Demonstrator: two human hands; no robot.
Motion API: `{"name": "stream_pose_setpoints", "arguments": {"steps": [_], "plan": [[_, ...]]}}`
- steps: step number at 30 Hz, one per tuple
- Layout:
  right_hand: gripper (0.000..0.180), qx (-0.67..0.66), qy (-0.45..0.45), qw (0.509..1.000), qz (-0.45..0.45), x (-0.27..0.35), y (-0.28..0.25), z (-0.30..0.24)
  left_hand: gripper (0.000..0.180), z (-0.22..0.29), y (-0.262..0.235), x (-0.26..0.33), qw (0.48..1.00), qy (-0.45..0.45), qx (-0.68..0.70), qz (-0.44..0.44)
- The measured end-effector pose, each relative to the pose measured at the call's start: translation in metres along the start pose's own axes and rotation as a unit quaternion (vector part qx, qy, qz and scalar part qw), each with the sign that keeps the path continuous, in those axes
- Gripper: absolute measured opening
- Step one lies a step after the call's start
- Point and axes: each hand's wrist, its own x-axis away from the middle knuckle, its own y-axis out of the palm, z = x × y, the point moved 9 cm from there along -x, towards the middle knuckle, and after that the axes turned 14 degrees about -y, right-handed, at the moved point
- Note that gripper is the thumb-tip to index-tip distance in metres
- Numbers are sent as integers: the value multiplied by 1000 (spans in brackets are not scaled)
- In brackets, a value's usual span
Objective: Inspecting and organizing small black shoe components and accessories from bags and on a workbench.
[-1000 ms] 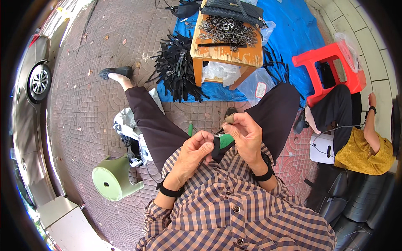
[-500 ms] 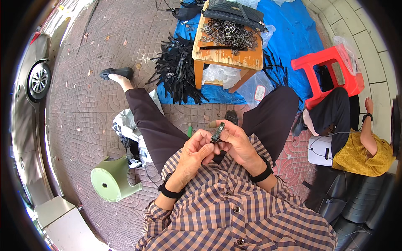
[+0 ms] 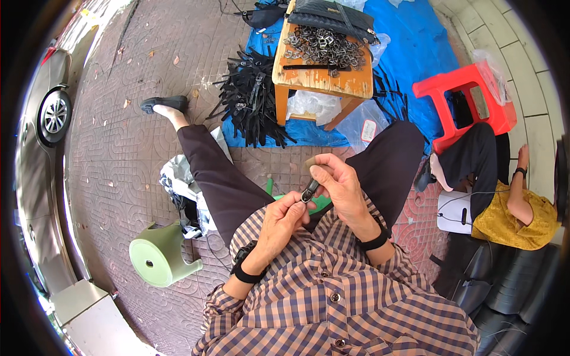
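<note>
Black strap with metal ring [image 3: 309, 191], one: held between both hands above the lap. We find its ring end now extended toward the left fingers; half a second ago it stood bunched at the fingertips.
Right hand [image 3: 341, 188]: pinching the strap's upper part, raised slightly since then.
Left hand [image 3: 277, 217]: thumb and fingers gripping the ring end.
Green object [image 3: 322, 205]: below the hands, showing again, partly hidden.
Beyond, we list a wooden stool [image 3: 297, 79] bearing heaped metal rings [image 3: 326, 46]; beside it, black straps [image 3: 249, 98] piled, unchanged.
Pale green roll [image 3: 155, 255]: on the paving, left.
</note>
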Motion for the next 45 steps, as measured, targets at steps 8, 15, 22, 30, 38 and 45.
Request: {"name": "stream_pose_setpoints", "arguments": {"steps": [8,15,22,30,38,45], "plan": [[18,43,-78,995,32,22,7,-28,17,22,-12,7,972,153,-111,140],[25,-180,59,982,-21,23,17,-3,13,32,-9,24,928,197,-229,218],[35,-79,124,985,-93,28,12,5,19,36,-1,30,893,257,-272,249],[41,-32,45,998,-13,27,2,-3,26,40,5,25,911,231,-289,182],[27,-19,66,997,-40,27,9,5,17,50,3,26,896,234,-316,206],[21,64,-32,997,12,24,2,-15,12,35,-8,22,950,182,-188,169]]}}
